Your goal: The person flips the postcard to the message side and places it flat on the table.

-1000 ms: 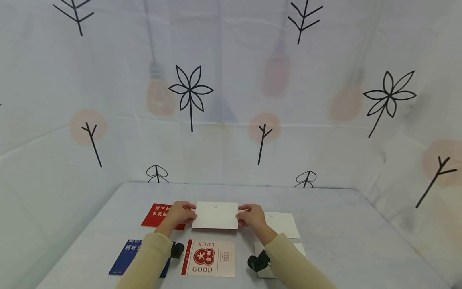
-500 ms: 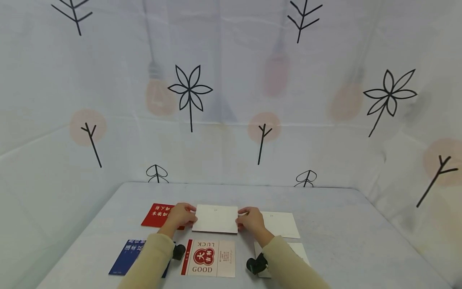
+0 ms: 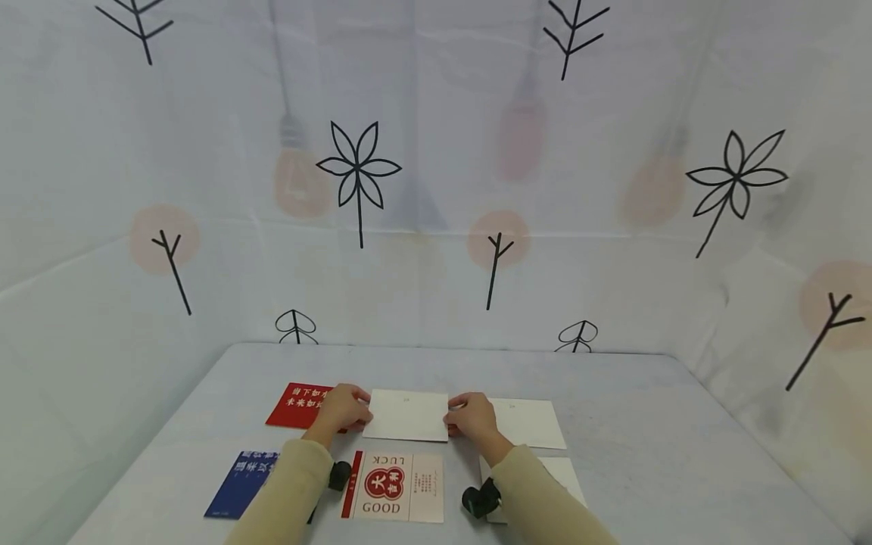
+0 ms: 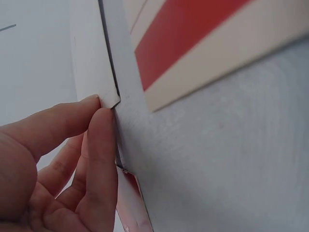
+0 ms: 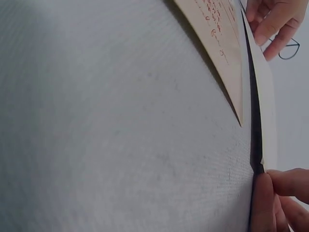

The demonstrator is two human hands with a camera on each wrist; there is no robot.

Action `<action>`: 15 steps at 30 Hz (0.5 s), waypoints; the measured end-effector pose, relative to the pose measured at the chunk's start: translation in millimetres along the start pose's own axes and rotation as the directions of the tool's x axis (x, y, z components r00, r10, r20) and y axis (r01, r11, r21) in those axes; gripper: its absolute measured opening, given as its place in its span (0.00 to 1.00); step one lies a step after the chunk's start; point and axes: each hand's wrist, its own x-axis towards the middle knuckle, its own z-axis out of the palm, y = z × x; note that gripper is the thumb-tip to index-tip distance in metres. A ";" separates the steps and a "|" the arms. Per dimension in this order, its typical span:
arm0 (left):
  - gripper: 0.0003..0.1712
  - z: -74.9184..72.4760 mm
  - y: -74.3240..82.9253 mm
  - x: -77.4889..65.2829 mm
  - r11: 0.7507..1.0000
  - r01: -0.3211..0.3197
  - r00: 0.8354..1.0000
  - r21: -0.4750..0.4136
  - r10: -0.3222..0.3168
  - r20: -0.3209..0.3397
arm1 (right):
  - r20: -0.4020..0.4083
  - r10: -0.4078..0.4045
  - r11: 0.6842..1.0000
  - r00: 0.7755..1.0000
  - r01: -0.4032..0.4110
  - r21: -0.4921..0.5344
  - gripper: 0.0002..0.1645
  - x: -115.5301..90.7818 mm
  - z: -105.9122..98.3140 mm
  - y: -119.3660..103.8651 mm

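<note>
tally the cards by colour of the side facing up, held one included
red card: 1
blue card: 1
cream card with red print: 1
white: 3 (held card, far right card, near right card)
total: 6

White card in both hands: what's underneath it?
Under the white rectangular card, a dark strip, likely shadow, borders the pale-grey tabletop. Everything farther in is covered.

White cloth backdrop (image 3: 422, 303) – black line flowers (image 3: 357, 168), faint bulb prints (image 3: 300, 185) – behind pale tabletop (image 3: 647, 431).
</note>
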 end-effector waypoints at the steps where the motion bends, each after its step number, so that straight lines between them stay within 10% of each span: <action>1: 0.15 0.3 0.3 0.0 1.000 0.004 1.000 -0.003 -0.004 -0.002 | -0.003 -0.001 1.000 1.000 0.001 -0.008 0.13 0.4 0.3 0.4; 15: 0.16 2.3 -0.2 3.3 0.999 0.043 0.999 -0.026 -0.043 -0.006 | -0.040 -0.014 0.994 0.999 0.009 -0.105 0.15 0.8 4.8 1.2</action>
